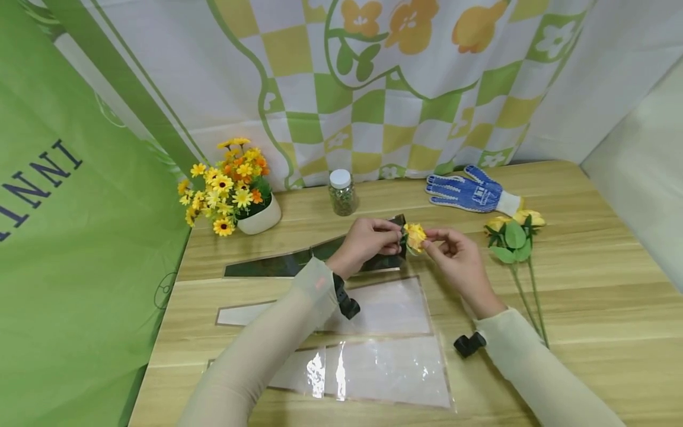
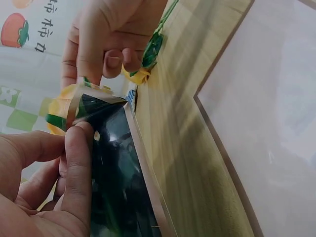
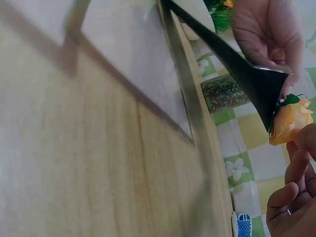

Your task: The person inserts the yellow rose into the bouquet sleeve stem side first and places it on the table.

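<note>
A yellow artificial rose (image 1: 414, 237) sits at the wide mouth of a dark, tapered flower sleeve (image 1: 272, 264), its bloom outside. My left hand (image 1: 368, 242) pinches the sleeve near its mouth; the left wrist view shows thumb and fingers on the sleeve's edge (image 2: 118, 163). From the other side, my right hand (image 1: 458, 261) pinches the bloom's petals between thumb and fingertip. In the right wrist view the rose (image 3: 289, 123) pokes out of the sleeve (image 3: 261, 91). Its stem is hidden inside the dark sleeve.
Two pale sleeves (image 1: 395, 305) (image 1: 389, 370) lie in front. At right are yellow roses with green stems (image 1: 514, 234) and a blue glove (image 1: 469, 191). A lidded jar (image 1: 342, 193) and a potted yellow flower plant (image 1: 261, 218) stand at the back near the patterned cloth (image 1: 368, 112).
</note>
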{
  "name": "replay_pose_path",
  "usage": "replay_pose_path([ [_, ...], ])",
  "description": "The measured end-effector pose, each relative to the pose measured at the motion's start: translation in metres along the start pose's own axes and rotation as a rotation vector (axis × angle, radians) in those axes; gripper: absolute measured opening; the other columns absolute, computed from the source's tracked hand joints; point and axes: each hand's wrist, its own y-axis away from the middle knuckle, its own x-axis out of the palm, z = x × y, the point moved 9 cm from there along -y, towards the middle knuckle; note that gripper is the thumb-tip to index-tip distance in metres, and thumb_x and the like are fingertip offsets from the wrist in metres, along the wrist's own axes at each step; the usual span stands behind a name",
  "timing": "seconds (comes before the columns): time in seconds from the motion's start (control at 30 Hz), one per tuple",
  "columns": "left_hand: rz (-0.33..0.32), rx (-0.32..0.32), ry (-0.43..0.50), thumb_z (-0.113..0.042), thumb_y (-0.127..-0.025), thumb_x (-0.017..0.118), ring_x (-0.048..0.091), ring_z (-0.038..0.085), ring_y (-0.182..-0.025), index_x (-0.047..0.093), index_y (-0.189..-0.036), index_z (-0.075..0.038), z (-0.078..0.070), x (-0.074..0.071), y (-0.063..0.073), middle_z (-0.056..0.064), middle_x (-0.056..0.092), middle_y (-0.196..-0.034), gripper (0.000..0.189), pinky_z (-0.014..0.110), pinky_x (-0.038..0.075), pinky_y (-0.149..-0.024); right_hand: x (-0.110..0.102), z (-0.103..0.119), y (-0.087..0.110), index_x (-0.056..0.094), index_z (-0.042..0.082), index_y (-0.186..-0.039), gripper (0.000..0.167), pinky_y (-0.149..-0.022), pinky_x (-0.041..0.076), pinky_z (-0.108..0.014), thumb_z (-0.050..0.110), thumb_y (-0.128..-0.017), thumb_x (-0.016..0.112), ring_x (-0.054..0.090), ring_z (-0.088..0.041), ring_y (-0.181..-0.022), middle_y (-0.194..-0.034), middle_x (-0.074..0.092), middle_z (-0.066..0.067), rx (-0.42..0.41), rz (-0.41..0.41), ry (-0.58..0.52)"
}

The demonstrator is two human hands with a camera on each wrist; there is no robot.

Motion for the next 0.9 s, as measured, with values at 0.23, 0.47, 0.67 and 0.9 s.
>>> replay_pose_path([
  [0.23, 0.009, 0.012, -0.018, -0.005, -0.097, 0.070, 0.073, 0.026, -0.087, 0.076, -0.109, -0.003, -0.005, 0.003, 0.000, 0.005, 0.072, -0.106, 0.014, 0.034, 0.063, -0.078, 0.001, -0.031, -0.006, 0.073, 0.003, -0.110, 0.018, -0.049, 0.050, -0.020, 0.006, -0.092, 0.075, 0.057, -0.017, -0.062, -0.099, 0.072, -0.010, -0.007, 0.012, 0.116],
  [0.47, 0.009, 0.049, -0.097, -0.006, -0.098, 0.068, 0.073, 0.024, -0.083, 0.075, -0.109, -0.001, -0.011, 0.005, 0.002, 0.006, 0.072, -0.102, 0.015, 0.038, 0.063, -0.078, 0.003, -0.024, -0.007, 0.076, 0.008, -0.111, 0.019, -0.046, 0.046, -0.021, 0.005, -0.092, 0.075, 0.054, -0.017, -0.059, -0.094, 0.072, -0.005, -0.093, 0.021, 0.196],
  [0.67, 0.007, 0.084, -0.152, -0.007, -0.098, 0.069, 0.072, 0.022, -0.080, 0.075, -0.108, 0.000, -0.015, 0.007, 0.003, 0.008, 0.073, -0.096, 0.014, 0.033, 0.063, -0.072, 0.010, -0.030, -0.006, 0.075, 0.009, -0.115, 0.023, -0.055, 0.052, -0.021, 0.007, -0.093, 0.075, 0.059, -0.018, -0.068, -0.099, 0.071, -0.004, -0.073, 0.081, 0.189],
  [0.9, 0.032, 0.055, -0.163, -0.007, -0.098, 0.069, 0.072, 0.022, -0.079, 0.075, -0.109, 0.000, -0.013, 0.009, 0.004, 0.010, 0.073, -0.095, 0.015, 0.037, 0.063, -0.075, 0.018, -0.032, -0.005, 0.073, 0.011, -0.121, 0.026, -0.076, 0.058, -0.025, 0.015, -0.095, 0.074, 0.067, -0.021, -0.093, -0.116, 0.070, -0.006, -0.080, 0.119, 0.121],
])
